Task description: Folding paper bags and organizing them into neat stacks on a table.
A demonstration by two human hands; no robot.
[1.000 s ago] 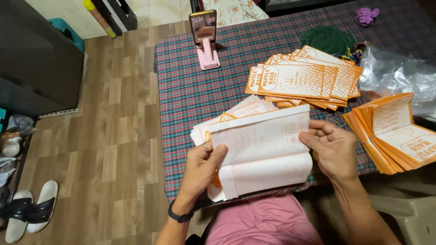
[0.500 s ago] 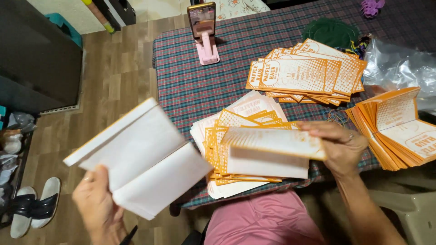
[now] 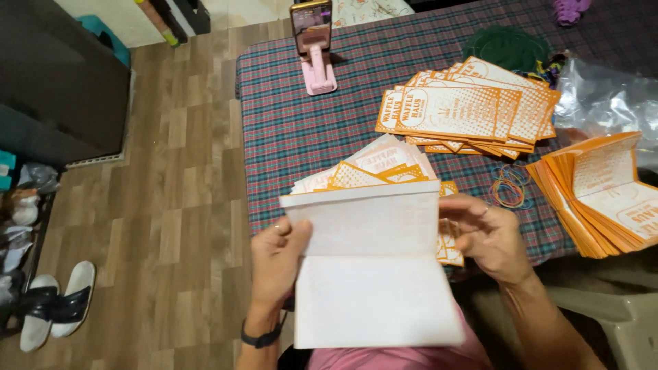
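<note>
I noted the worktop [image 3: 308, 130], covered in plaid cloth, carrying a fanned pile of orange printed bags [image 3: 473, 109] at its far side and a second orange stack [image 3: 603, 199] at the right edge. A folded white paper sheet [image 3: 373, 264] was held above the near edge between both hands. The left hand [image 3: 277, 264] gripped its left margin; the right hand [image 3: 490, 236] pinched its right side. Loose rubber bands [image 3: 508, 186] lay just beyond the right hand.
</note>
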